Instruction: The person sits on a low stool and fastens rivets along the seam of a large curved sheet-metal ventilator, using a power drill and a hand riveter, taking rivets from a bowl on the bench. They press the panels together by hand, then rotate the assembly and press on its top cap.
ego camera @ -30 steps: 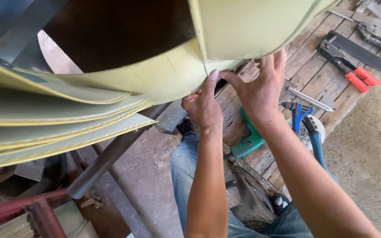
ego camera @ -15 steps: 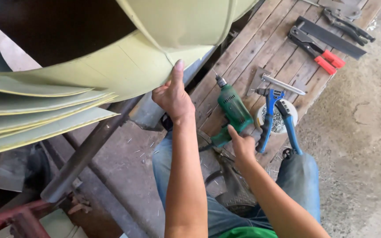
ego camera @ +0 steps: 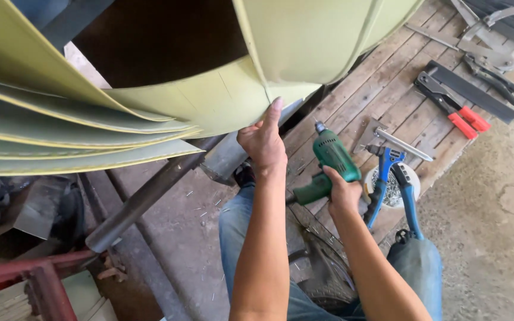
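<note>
Gripping the green drill (ego camera: pixel 331 159) by its handle, the right hand (ego camera: pixel 343 193) is closed round it above the plank desk (ego camera: pixel 382 89). At ten o'clock from it, the left hand (ego camera: pixel 263 142) pinches the yellow-green sheet metal (ego camera: pixel 209 101) edge; blue-handled riveter (ego camera: pixel 397 178) lies at three o'clock.

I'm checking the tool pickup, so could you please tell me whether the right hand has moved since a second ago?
Yes. The right hand has left the yellow-green sheet's edge and come down to the wooden planks, where it grips the green drill.
</note>
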